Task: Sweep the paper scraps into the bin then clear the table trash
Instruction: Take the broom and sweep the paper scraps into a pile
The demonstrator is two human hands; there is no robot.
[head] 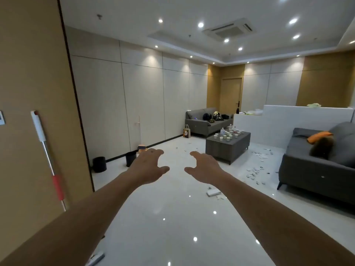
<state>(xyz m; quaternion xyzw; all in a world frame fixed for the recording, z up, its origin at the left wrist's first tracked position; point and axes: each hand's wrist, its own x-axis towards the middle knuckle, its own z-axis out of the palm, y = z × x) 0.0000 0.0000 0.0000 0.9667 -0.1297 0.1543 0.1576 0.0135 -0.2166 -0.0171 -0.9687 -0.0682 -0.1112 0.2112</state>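
We judge the sweeping not yet begun: our left hand [148, 167] and right hand [204, 167] hang in mid-air with fingers spread and curled, holding nothing. The white paper scraps [254, 172] lie scattered on the glossy white tile floor [172, 217] at the right, between the grey block-shaped coffee table [227, 145] and the dark grey fabric sofa [315, 166]. Small white paper cups [228, 133] crowd the tabletop. The next move calls for fetching the long-handled broom [140, 135] leaning on the far left wall, near the round black bin [131, 158].
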